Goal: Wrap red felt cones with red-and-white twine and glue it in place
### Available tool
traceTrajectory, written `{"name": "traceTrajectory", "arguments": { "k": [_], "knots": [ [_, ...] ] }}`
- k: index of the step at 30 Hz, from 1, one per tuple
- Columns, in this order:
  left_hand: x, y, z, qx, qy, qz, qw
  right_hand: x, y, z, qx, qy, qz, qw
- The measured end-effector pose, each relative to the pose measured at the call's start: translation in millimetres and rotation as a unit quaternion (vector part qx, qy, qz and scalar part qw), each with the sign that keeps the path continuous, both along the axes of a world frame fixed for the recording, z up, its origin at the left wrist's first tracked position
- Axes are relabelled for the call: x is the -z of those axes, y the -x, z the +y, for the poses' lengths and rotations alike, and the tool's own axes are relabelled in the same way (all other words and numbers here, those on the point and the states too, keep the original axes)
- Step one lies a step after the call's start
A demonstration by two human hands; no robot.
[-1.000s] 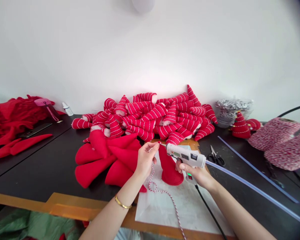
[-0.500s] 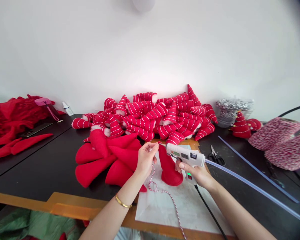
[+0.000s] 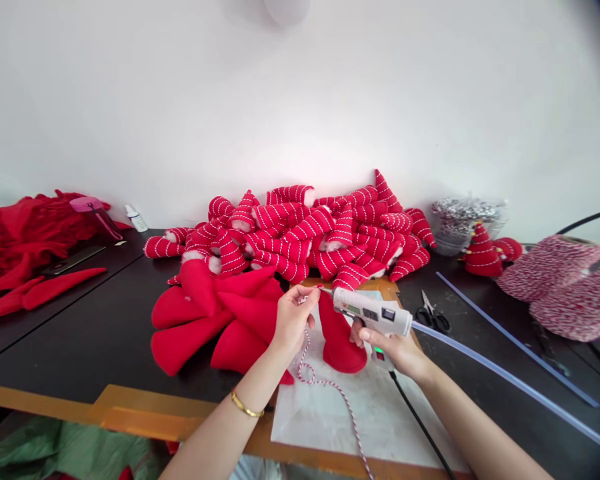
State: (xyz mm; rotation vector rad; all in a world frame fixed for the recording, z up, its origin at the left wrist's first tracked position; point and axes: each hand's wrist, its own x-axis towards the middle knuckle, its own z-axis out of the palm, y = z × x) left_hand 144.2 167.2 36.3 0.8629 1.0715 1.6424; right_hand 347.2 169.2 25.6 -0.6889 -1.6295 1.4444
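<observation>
The left hand (image 3: pixel 291 319) pinches twisted red-and-white cord (image 3: pixel 325 382), apparently against the tip of a felt-like red cone (image 3: pixel 347 353) over a pale sheet (image 3: pixel 307 423); the right hand (image 3: pixel 397 350) wraps a hard white glue gun (image 3: pixel 370 312), partly hiding the cone. Striped, stuffed cones (image 3: pixel 305 230) heap behind.

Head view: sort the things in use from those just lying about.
In use:
- white plastic glue gun, in the right hand
- long clear glue stick in its back
- red-and-white twisted cord, trailing from the left hand
- red felt cone, between the hands

Apparently just lying about:
- black-handled metal scissors
- small white bottle
- clear, silver-filled tub
</observation>
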Motion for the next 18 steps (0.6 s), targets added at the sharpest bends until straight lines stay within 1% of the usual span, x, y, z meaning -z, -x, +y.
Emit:
{"name": "traceTrajectory", "arguments": {
  "k": [5, 10, 18],
  "knots": [
    [-0.3, -0.4, -0.4, 0.003, 0.006, -0.004, 1.0, 1.0, 0.8, 0.7, 0.005, 0.007, 0.006, 1.0],
    [-3.1, -1.3, -0.5, 0.0, 0.013, -0.024, 1.0, -0.5, 1.6, 2.3, -0.008, 0.001, 0.012, 1.0],
    [-3.6, -1.8, -0.5, -0.001, 0.026, -0.032, 0.999, 3.1, -0.3, 3.5, -0.02, 0.006, 0.021, 1.0]
  ]
}}
